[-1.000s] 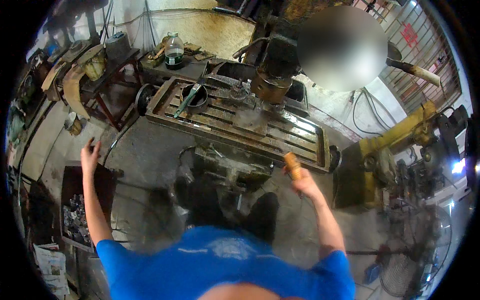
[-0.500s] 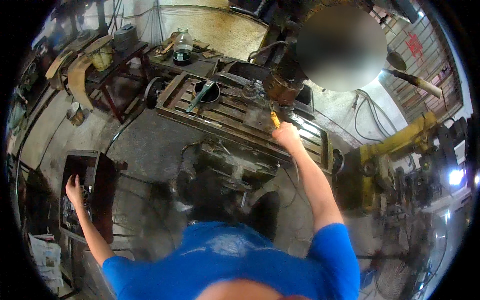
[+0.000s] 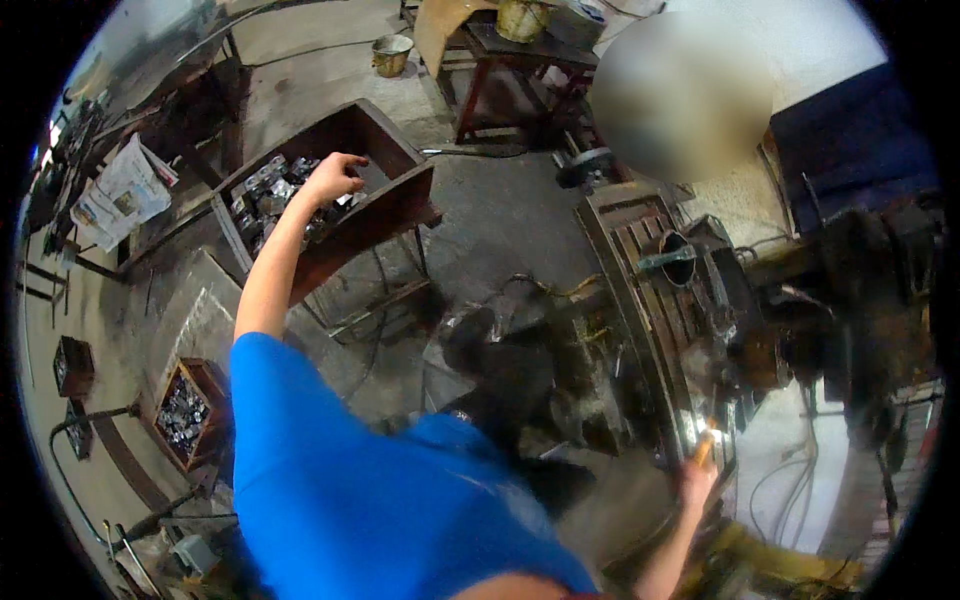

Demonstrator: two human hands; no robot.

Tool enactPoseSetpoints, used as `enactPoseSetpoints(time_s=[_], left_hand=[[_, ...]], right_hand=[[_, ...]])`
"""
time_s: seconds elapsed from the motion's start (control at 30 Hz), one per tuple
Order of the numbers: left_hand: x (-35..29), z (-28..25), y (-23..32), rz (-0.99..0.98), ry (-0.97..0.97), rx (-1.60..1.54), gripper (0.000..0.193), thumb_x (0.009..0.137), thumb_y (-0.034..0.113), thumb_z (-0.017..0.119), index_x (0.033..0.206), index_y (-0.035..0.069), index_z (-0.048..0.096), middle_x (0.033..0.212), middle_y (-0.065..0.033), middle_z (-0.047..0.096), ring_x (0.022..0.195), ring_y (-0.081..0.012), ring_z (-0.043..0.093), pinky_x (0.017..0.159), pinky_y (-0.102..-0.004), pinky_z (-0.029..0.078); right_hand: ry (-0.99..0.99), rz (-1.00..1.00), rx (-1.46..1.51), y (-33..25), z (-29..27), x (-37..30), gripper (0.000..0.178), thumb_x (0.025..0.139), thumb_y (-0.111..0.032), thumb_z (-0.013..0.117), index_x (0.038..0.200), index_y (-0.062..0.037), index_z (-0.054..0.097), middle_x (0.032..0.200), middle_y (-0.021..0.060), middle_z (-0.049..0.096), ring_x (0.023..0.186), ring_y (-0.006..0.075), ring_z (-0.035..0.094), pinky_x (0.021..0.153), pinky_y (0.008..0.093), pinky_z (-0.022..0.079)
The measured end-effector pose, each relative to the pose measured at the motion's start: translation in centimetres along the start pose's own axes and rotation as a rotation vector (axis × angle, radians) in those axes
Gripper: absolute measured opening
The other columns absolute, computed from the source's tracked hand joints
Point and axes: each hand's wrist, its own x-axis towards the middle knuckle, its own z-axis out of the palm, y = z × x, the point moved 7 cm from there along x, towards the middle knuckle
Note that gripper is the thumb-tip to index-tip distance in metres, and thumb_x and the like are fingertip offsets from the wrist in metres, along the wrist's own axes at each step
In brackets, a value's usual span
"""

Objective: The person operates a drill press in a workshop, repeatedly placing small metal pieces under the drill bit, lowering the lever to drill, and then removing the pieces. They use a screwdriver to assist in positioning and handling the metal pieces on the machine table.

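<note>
My left hand (image 3: pixel 333 181) reaches over a dark metal bin (image 3: pixel 395 150) that holds a heap of small shiny metal blocks (image 3: pixel 268 190). Its fingers are bent but apart, and I see nothing between them. Far off to the right, my right hand (image 3: pixel 697 482) is closed round the yellow handle (image 3: pixel 704 449) of a slim tool, beside the near end of a slotted machine table (image 3: pixel 640 300). The tool's working end is blurred, so its kind is unclear. A dark round pot (image 3: pixel 681 272) stands on that table with a greenish flat brush (image 3: pixel 660 259) lying across it.
A wooden box (image 3: pixel 210 400) of metal pieces sits at the lower left. Newspaper (image 3: pixel 125 195) hangs at the left. Behind the bin are a small bucket (image 3: pixel 392 56) and a dark bench (image 3: pixel 500 45). Machine parts (image 3: pixel 800 330) crowd the right side.
The view has swung left, bringing the bin nearer the middle and the machine table to the right. My left hand stays over the bin, its fingers now more spread; the right keeps the yellow-handled tool.
</note>
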Motion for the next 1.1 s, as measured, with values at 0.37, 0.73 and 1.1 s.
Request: enactPoseSetpoints(time_s=[0.37,0.73,1.1], left_hand=[[6.0,4.4,-7.4,-0.04,-0.092,0.979,0.034,0.065,0.033,0.067,0.091,0.012,0.064,0.094,-0.0104,0.064,0.09,-0.0256,0.062,0.075,-0.038,0.049],[5.4,5.0,-6.0,0.076,-0.4,1.174,0.029,0.063,0.02,0.067,0.091,0.014,0.063,0.097,-0.0063,0.064,0.094,-0.0234,0.06,0.075,-0.0373,0.047],[5.3,5.4,-6.1,0.338,-0.194,1.238,0.019,0.067,0.018,0.062,0.084,0.01,0.064,0.094,-0.0126,0.061,0.087,-0.0247,0.061,0.069,-0.0369,0.048]], right_hand=[[0.036,0.167,0.178,-10.3,-3.0,-0.8,0.023,0.062,-0.013,0.05,0.052,0.0009,0.036,0.045,0.0023,0.036,0.041,0.011,0.034,0.037,0.031,0.028],[0.004,0.19,0.373,-12.1,-3.4,-3.0,0.013,0.059,-0.008,0.048,0.057,-0.0007,0.037,0.048,0.0003,0.037,0.041,0.0098,0.035,0.038,0.0288,0.033],[-0.044,0.186,0.322,-8.1,-1.9,-3.7,0.015,0.057,-0.011,0.049,0.061,0.0005,0.04,0.048,0.0043,0.034,0.046,0.0134,0.032,0.042,0.0327,0.03]])
